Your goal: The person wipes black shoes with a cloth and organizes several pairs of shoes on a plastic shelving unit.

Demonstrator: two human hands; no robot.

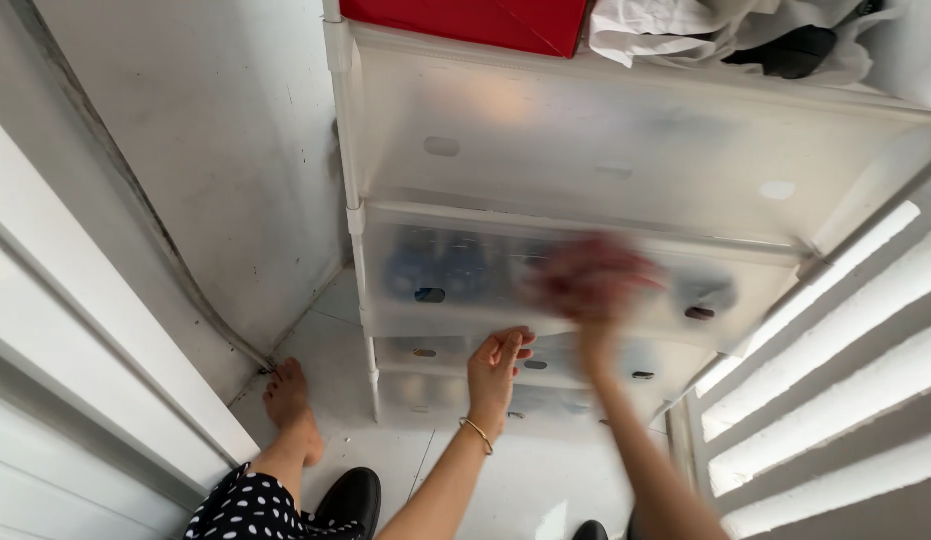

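A tall white drawer stack (625, 150) of see-through plastic stands by the wall. The left hand (497, 368) grips the bottom edge of the middle drawer (455, 270), fingers curled over it. Inside that drawer are blurry blue things (435, 265). The right hand (595, 285) is in front of the same drawer, closed around something dark red (585, 275), too blurry to tell what. A red box (465, 18) and white cloth (685, 25) sit on top.
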